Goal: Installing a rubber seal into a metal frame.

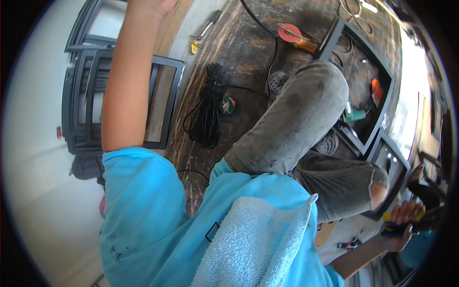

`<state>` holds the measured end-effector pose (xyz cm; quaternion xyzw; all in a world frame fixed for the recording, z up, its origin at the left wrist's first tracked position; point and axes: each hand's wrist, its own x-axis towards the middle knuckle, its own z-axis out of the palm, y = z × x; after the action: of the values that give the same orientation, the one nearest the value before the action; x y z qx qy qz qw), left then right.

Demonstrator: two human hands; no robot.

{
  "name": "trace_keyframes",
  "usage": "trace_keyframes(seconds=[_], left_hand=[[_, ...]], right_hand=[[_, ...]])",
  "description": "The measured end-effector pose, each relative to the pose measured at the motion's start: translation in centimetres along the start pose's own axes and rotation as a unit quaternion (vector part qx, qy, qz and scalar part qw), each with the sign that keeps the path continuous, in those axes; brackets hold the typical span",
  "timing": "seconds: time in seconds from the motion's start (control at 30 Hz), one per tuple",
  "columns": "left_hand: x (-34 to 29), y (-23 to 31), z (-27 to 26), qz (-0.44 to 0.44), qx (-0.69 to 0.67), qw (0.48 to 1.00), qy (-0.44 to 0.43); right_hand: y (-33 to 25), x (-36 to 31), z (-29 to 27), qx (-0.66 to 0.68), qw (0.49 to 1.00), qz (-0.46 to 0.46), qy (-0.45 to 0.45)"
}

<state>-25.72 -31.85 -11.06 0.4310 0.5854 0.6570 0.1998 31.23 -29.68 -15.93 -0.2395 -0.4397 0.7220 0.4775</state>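
My right hand (401,225) is at the lower right, its fingers wrapped round the yellow and dark blue handles of what look like pliers (417,215). The jaw end blurs into dark shapes near the rim. My left arm stretches up across the left side. Only the heel of my left hand (153,5) shows at the top edge; its fingers are out of the picture, so its grip is hidden. Below that arm stand several dark grey rectangular frames (173,103). Close to my right hand is another dark frame (392,155), beside my bent knee.
On the stained floor lie a bundled black cable (208,112), a round green object (227,104), a red disc (289,33) with an orange part, and a small yellow item (195,47). A large dark frame (389,103) lies beyond my legs. A blue towel (248,244) hangs down my front.
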Motion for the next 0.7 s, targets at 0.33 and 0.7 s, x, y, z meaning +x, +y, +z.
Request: trace_keyframes(seconds=[0.33,0.7], left_hand=[[-5.7,-1.1,2.2,-0.023,0.034,0.995,-0.090],[-10.7,-2.6,14.9,-0.152,-0.056,0.935,-0.317]], right_hand=[[2.4,-2.0,0.5,-0.106,0.990,0.013,0.088],[5.1,-4.1,3.8,-0.121,0.978,0.070,0.153]])
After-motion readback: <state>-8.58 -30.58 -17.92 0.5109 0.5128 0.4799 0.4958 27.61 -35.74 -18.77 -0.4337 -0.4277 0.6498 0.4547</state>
